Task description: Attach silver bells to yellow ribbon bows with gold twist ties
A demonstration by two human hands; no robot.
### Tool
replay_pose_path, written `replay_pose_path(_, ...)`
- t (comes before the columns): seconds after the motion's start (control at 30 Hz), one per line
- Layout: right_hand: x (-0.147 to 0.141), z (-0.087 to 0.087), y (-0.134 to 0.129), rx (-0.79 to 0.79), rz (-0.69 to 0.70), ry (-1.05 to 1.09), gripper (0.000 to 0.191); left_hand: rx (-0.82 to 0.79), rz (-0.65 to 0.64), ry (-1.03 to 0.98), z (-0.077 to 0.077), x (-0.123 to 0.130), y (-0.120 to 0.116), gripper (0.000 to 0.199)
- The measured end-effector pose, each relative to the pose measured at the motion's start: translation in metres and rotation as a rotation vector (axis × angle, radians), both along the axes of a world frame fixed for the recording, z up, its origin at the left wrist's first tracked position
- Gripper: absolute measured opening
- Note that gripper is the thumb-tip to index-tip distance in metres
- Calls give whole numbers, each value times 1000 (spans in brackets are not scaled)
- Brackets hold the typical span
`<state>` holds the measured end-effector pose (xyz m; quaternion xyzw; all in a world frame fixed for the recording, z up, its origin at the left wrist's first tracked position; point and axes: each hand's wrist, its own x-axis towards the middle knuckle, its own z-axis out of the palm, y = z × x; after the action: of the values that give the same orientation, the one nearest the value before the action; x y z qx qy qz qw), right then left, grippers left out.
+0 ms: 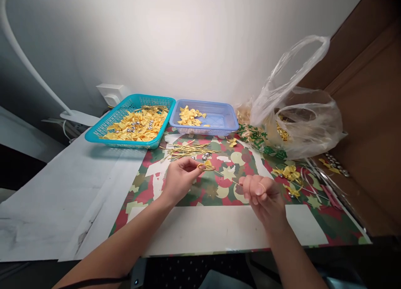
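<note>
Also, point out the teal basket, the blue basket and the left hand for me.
Teal basket (125, 143): head view, on its near rim.
Blue basket (219, 119): head view, on a bare part of its floor.
Left hand (179, 178): head view, on the back of the hand.

White lamp stem (25, 64) cut off by top edge

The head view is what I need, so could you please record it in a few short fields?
Left hand: holds small yellow ribbon piece
Right hand: pinches thin gold cord
Teal plastic basket: many yellow ribbon bows, silver beads
Lilac plastic basket: fewer yellow bows
Before baskets: thin gold strips
Far right: translucent plastic bag
</note>
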<state>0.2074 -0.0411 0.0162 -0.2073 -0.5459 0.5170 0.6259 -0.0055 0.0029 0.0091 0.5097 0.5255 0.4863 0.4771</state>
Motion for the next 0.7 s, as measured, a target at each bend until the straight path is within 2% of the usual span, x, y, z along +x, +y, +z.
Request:
replay_pose_path(0.2, -1, -4, -2, -4, 62, 21, 7, 25, 22, -124, -1, 3, 5, 21)
replay_pose_path(0.4, -5, 0, -6, -175, 122, 64, 19, -115, -34, -215, 1, 4, 7, 24)
replay_pose_path(0.57, -8, -1, -7, -285, 196, 142, 27, -275, -117, -495, 1, 6, 8, 30)
replay_pose_path(0.7, -9, 0, -6, -375, 269, 190, 24, -345, -154, -707, 5, 9, 5, 34)
